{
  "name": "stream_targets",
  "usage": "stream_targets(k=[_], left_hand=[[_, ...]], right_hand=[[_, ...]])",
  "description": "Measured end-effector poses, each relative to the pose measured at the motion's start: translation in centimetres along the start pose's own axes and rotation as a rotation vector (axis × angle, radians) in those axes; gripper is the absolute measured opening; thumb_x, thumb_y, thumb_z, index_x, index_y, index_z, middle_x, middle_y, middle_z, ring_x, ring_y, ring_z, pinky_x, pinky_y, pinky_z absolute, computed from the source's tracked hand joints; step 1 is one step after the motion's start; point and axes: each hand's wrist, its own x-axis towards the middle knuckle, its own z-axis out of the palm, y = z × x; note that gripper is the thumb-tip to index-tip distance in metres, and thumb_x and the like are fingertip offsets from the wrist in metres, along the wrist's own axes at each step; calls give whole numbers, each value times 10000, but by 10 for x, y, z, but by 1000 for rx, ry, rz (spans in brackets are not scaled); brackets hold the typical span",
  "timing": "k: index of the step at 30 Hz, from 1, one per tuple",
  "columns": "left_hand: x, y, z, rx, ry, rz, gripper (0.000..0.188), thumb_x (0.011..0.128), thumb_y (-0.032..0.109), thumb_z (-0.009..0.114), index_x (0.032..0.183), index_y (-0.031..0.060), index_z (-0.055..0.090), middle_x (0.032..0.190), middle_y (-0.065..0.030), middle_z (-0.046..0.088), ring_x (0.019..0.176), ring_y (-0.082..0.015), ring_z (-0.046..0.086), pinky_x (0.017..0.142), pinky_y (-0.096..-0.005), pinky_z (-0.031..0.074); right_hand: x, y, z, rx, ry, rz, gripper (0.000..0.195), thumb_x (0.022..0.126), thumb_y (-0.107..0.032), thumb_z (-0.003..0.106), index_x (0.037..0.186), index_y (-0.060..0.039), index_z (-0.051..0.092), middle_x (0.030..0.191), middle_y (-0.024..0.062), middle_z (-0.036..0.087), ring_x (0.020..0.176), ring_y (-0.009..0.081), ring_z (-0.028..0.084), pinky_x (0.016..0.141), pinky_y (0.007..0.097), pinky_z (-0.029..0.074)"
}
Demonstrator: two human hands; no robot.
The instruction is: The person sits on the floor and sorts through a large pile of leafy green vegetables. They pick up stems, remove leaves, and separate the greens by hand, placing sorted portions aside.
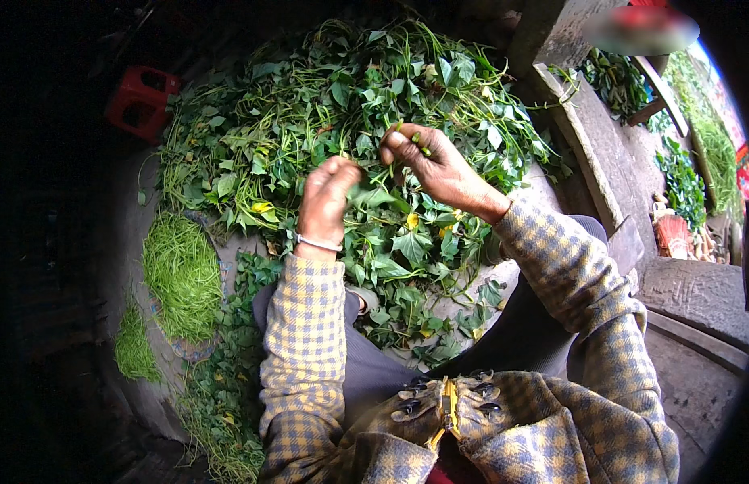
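Note:
My right hand (444, 166) pinches a few short green stems (424, 150), whose cut or snapped ends poke out between the fingers. Close by on the left, my left hand (324, 202) is blurred, with its fingers curled and partly hidden from me. A blurred green leaf (374, 197) hangs between the hands; whether the left fingers grip it is unclear. Beneath and beyond both hands spreads a large heap of leafy green vines (259, 130), with a few yellow leaves (412, 221) among them.
Leafless green stems (180, 278) fill a round patterned tray (225, 275) at left, with a smaller stem pile (135, 345) beside it. Loose leaves (226, 375) lie near my left leg. A red plastic stool (142, 103) stands far left; a wooden beam (583, 145) edges the right.

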Motion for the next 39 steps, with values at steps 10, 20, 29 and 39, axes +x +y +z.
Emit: stream_targets(k=[10,20,29,39], left_hand=[[-8,6,13,-5,-6,-198,519,742,504,671,980,49,595,883,-50,608,869,-135,568,782,-246,453],[-9,-13,28,98,0,39,256,813,164,674,1001,6,600,867,-4,595,771,-79,548,658,-213,441],[-8,-12,25,247,0,57,70,809,86,615,793,18,620,742,50,553,682,-40,483,616,-185,398],[-10,-12,4,152,12,54,75,804,111,580,739,83,606,730,32,572,689,-80,507,662,-214,404]], right_hand=[[4,11,0,-373,199,-236,224,966,-204,408,872,-17,488,762,7,489,683,79,458,626,230,415],[4,13,3,-185,198,-142,245,965,-239,419,898,-19,506,774,-1,523,724,78,481,655,236,430],[8,25,0,178,227,97,260,962,-278,429,874,-50,518,764,-23,523,704,52,481,638,203,421],[23,36,22,615,211,348,181,946,-239,453,860,-81,472,770,7,494,581,114,468,560,259,424]])
